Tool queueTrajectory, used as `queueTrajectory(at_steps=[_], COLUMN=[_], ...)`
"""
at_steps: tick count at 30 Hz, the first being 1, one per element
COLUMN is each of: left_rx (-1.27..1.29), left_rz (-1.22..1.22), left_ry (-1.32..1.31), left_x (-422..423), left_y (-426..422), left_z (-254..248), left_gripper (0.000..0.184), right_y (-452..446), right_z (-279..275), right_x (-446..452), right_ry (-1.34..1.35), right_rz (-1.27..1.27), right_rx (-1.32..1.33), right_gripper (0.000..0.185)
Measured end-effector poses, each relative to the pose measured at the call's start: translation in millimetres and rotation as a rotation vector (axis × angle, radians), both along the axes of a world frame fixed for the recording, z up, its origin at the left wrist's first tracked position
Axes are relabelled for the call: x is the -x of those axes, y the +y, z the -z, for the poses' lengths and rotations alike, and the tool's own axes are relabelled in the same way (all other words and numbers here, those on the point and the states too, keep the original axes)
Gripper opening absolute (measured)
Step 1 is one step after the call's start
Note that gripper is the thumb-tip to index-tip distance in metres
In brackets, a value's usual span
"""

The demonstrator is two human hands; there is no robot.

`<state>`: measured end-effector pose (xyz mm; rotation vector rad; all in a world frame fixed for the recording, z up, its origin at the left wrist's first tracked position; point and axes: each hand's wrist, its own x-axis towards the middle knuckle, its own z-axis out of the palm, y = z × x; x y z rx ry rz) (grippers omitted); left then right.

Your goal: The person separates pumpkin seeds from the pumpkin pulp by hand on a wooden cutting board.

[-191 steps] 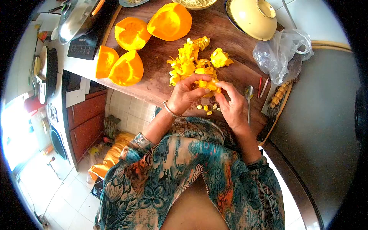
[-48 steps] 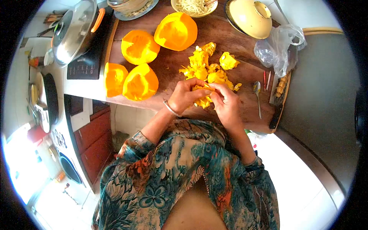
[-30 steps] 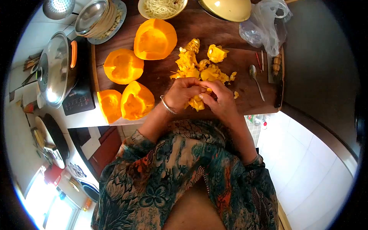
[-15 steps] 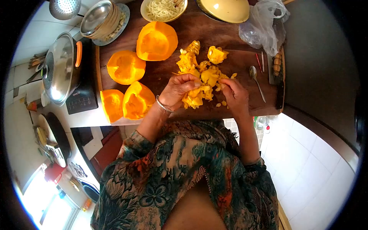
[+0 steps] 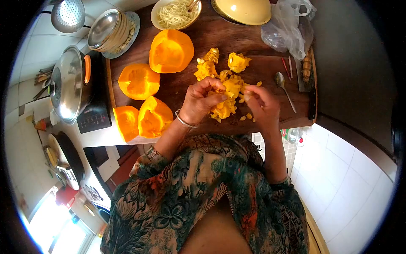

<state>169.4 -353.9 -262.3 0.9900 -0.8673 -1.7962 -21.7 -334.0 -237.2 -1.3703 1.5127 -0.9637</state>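
Note:
My left hand (image 5: pixel 200 101) is closed in a pinch on stringy pumpkin pulp (image 5: pixel 232 88). At the pulp's right side, my right hand (image 5: pixel 264 106) has thumb and forefinger pressed together; whatever lies between the tips is too small to make out. More seedy pulp (image 5: pixel 206 70) lies beyond the left hand, and a separate clump (image 5: pixel 238 62) sits farther back. Loose pumpkin seeds (image 5: pixel 248 116) are scattered by the right hand. Scooped-out pumpkin pieces stand to the left: a large one (image 5: pixel 171 51), a middle one (image 5: pixel 138 81) and two nearer ones (image 5: pixel 154 117).
A spoon (image 5: pixel 286 92), a black-handled knife (image 5: pixel 312 103) and a plastic bag (image 5: pixel 287 27) lie at the right. At the back are a noodle bowl (image 5: pixel 175 15) and a yellow lid (image 5: pixel 243 10). A lidded pan (image 5: pixel 67 84) and stacked bowls (image 5: pixel 105 31) stand left.
The whole view has shifted slightly, so the counter sits lower. Both hands stay at the pulp; the right fingertips have drawn closer to the left hand.

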Motion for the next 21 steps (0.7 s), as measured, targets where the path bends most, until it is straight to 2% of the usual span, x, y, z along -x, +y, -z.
queueTrajectory(at_steps=[3,6,9,12,15,18,21], left_rx=[0.041,0.017,-0.034,-0.062,-0.058,-0.145,-0.132], left_rz=[-0.002,0.006,0.052,0.054,-0.001,-0.084,-0.133], left_ry=[-0.019,0.002,-0.067,-0.078,-0.152,-0.119,-0.101], left_x=[1.2,-0.4,-4.4,-3.1,-1.5,-1.3,1.8], left_y=[0.8,0.9,0.1,-1.0,-4.3,-5.1,-5.7], left_z=[-10.1,-8.8,-6.7,-1.7,-2.4,0.0,3.6], left_gripper=[0.022,0.023,0.021,0.021,0.018,0.017,0.020], right_y=[-4.1,-9.6,-11.7,-14.1,-13.5,-14.7,-7.4], right_z=[-12.5,-1.4,-5.3,0.5,2.7,-2.6,-16.5], right_x=[-17.0,-22.0,-23.2,-23.2,-23.0,-17.3,-28.8], right_ry=[0.002,0.064,0.098,0.101,-0.024,0.027,0.221], right_rz=[-0.155,-0.239,-0.263,-0.244,-0.069,-0.061,-0.219], right_rx=[0.093,0.232,0.160,0.204,0.044,0.166,0.269], right_gripper=[0.019,0.018,0.019,0.018,0.016,0.015,0.018])
